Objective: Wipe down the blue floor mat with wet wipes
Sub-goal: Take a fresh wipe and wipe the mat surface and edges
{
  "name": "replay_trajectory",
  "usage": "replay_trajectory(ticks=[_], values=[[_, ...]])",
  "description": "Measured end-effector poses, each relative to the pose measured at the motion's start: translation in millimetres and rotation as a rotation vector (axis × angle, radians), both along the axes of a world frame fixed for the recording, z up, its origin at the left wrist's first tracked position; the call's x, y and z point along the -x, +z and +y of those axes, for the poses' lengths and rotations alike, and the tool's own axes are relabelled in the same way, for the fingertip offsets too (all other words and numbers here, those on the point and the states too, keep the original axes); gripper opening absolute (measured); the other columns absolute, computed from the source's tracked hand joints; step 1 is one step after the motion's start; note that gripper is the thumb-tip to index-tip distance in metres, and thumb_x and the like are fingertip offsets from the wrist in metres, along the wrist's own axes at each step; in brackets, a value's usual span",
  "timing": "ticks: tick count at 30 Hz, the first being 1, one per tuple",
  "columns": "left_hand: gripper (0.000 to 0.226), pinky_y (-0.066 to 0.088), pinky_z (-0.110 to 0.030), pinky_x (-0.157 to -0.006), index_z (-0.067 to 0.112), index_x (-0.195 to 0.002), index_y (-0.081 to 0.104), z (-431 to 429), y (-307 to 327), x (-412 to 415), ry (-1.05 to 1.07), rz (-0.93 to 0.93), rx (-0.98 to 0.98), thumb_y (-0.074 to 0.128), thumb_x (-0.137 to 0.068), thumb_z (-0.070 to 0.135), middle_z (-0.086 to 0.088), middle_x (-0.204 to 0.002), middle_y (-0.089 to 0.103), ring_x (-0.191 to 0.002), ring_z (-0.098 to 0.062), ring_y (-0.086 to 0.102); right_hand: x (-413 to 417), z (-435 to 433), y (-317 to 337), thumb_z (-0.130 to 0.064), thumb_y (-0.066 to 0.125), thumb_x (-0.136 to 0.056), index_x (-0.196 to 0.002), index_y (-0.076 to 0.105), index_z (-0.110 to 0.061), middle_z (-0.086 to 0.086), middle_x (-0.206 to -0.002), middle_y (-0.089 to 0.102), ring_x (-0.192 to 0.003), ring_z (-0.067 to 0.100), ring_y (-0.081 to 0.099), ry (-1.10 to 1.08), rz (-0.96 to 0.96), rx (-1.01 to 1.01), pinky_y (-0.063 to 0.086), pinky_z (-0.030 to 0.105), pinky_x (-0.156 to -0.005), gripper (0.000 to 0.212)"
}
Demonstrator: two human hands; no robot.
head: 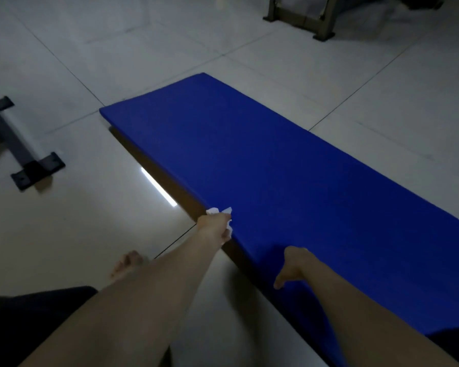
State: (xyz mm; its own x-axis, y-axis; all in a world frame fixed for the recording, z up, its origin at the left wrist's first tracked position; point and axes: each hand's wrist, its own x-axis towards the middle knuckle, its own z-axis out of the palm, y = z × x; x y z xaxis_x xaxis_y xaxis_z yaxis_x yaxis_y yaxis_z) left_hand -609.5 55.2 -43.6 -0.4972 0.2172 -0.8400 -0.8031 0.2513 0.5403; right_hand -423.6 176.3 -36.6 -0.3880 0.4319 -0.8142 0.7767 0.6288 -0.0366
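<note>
Tile floor (90, 234) bears the blue floor mat (276, 168), running near right to far centre. The right hand (293, 264) rests released on its near part (thumb splayed), while the left hand (215, 226) clenches a wet wipe (219, 211) at the mat's left edge.

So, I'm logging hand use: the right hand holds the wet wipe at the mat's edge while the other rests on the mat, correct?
No. The head view shows the left hand holding the wet wipe at the edge of the blue floor mat; the right hand rests on the mat.
</note>
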Motion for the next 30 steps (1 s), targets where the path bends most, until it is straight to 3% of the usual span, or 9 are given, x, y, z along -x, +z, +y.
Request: replay_trajectory(ticks=[3, 5, 9, 13, 16, 20, 26, 28, 30], values=[[0.037, 0.049, -0.026, -0.057, 0.025, -0.121, 0.059, -7, 3, 37, 0.077, 0.117, 0.004, 0.077, -0.088, 0.023, -0.001, -0.096, 0.069, -0.052, -0.010, 0.049, 21, -13, -10, -0.060, 0.082, -0.069, -0.130, 0.042, -0.013, 0.014, -0.135, 0.046, -0.122, 0.030, 0.047, -0.040, 0.152, -0.010, 0.051, 0.042, -0.097, 0.087], [0.034, 0.045, -0.024, -0.052, 0.024, -0.117, 0.056, -12, 2, 69, 0.123, 0.170, -0.020, 0.077, -0.090, 0.022, -0.002, -0.083, 0.062, -0.051, -0.010, 0.048, 41, -26, -18, -0.061, 0.075, -0.076, -0.154, 0.020, -0.009, 0.022, -0.151, 0.029, -0.137, 0.038, 0.034, -0.048, 0.259, -0.040, 0.045, 0.046, -0.106, 0.109], [0.031, 0.050, -0.022, -0.053, 0.024, -0.109, 0.049, -22, -7, 124, 0.132, 0.250, 0.041, 0.074, -0.092, 0.024, -0.003, -0.079, 0.055, -0.052, -0.010, 0.049, 74, -49, -30, -0.064, 0.063, -0.086, -0.160, 0.001, -0.014, 0.024, -0.164, 0.004, -0.151, 0.040, 0.008, 0.061, 0.437, -0.109, 0.024, 0.053, -0.120, 0.109], [0.033, 0.059, -0.033, -0.077, 0.026, -0.123, 0.055, -28, -33, 155, 0.093, 0.268, 0.145, 0.070, -0.095, 0.034, -0.004, -0.090, 0.060, -0.073, -0.016, 0.055, 92, -53, -56, -0.082, 0.061, -0.072, -0.158, -0.017, -0.012, 0.026, -0.163, -0.017, -0.153, 0.041, -0.009, 0.266, 0.318, -0.148, 0.009, 0.063, -0.119, 0.135], [0.046, 0.059, -0.034, -0.078, 0.027, -0.138, 0.047, -34, -59, 164, 0.078, 0.244, 0.154, 0.068, -0.097, 0.031, -0.003, -0.087, 0.060, -0.074, -0.017, 0.053, 93, -59, -72, -0.081, 0.066, -0.070, -0.153, -0.029, -0.009, 0.028, -0.160, -0.026, -0.151, 0.044, -0.016, 0.415, 0.201, -0.228, 0.009, 0.068, -0.117, 0.145], [0.022, 0.045, -0.026, -0.052, 0.019, -0.114, 0.053, -39, -80, 169, 0.030, 0.226, 0.155, 0.064, -0.099, 0.031, -0.007, -0.084, 0.055, -0.050, -0.012, 0.040, 100, -57, -72, -0.069, 0.068, -0.077, -0.155, -0.025, -0.009, 0.026, -0.161, -0.026, -0.150, 0.046, -0.016, 0.455, 0.190, -0.207, 0.012, 0.065, -0.119, 0.135], [0.028, 0.045, -0.030, -0.059, 0.011, -0.103, 0.054, -44, -81, 168, -0.190, 0.330, 0.278, 0.068, -0.095, 0.034, -0.010, -0.087, 0.053, -0.061, -0.016, 0.049, 98, -49, -67, -0.073, 0.063, -0.078, -0.157, -0.020, -0.011, 0.023, -0.162, -0.023, -0.150, 0.047, -0.013, 0.499, 0.170, -0.187, 0.014, 0.065, -0.119, 0.130], [0.038, 0.050, -0.032, -0.066, 0.012, -0.108, 0.054, -48, -75, 171, -0.325, 0.566, 0.457, 0.075, -0.090, 0.038, -0.004, -0.096, 0.062, -0.074, -0.017, 0.060, 100, -39, -63, -0.082, 0.054, -0.076, -0.160, -0.002, -0.014, 0.018, -0.165, -0.003, -0.150, 0.042, 0.004, 0.477, 0.243, -0.193, 0.025, 0.059, -0.116, 0.122], [0.046, 0.053, -0.034, -0.076, 0.016, -0.111, 0.052, -53, -72, 173, -0.348, 0.756, 0.458, 0.082, -0.083, 0.038, 0.001, -0.102, 0.063, -0.085, -0.018, 0.063, 103, -19, -62, -0.082, 0.051, -0.079, -0.146, 0.038, -0.017, 0.009, -0.148, 0.035, -0.134, 0.030, 0.036, 0.291, 0.413, -0.187, 0.045, 0.047, -0.102, 0.095]])
